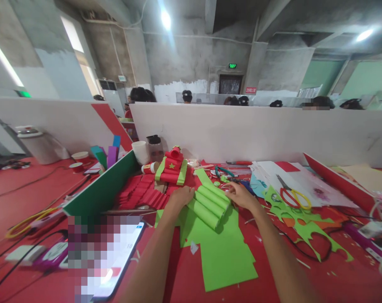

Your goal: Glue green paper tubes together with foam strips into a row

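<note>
Several bright green rolled paper tubes [210, 206] lie side by side in front of me, slanting down to the right. My left hand [184, 197] is closed at their left ends, fingers pressed together against the paper. At the upper right ends, my right hand [240, 195] pinches the rolls with thumb and fingers. Flat green paper sheets [224, 256] are spread beneath. Just behind stands a red paper model [172, 168] with green edging and a star. Pleated red paper [140, 191] sits to the left of my left hand.
A phone [123, 261] with a lit screen lies at left. Scissors [293, 198] with red and yellow handles rest on the right, near green paper offcuts [311, 229]. A white cup [141, 152] and a dark-lidded jar [155, 148] stand by the white partition [235, 130].
</note>
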The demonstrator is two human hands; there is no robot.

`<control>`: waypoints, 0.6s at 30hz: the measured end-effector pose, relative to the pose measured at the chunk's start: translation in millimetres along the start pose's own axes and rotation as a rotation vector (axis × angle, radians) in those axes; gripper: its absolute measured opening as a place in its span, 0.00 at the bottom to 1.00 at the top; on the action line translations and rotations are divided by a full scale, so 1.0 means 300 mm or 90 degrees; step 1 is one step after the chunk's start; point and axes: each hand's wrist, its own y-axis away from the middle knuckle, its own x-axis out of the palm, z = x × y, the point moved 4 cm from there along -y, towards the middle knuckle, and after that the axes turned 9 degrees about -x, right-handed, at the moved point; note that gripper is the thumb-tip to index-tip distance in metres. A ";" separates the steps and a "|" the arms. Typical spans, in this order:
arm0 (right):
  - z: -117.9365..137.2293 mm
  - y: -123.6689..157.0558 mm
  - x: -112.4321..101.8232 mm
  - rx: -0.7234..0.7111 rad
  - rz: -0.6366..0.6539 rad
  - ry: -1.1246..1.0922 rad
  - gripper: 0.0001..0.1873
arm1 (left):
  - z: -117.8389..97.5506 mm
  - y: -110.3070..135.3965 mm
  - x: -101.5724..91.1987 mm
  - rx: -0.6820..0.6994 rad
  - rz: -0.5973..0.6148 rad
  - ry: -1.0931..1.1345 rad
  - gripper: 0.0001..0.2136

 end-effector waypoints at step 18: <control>0.017 0.036 -0.031 0.027 0.097 -0.066 0.30 | -0.022 -0.043 0.012 0.123 -0.055 0.106 0.18</control>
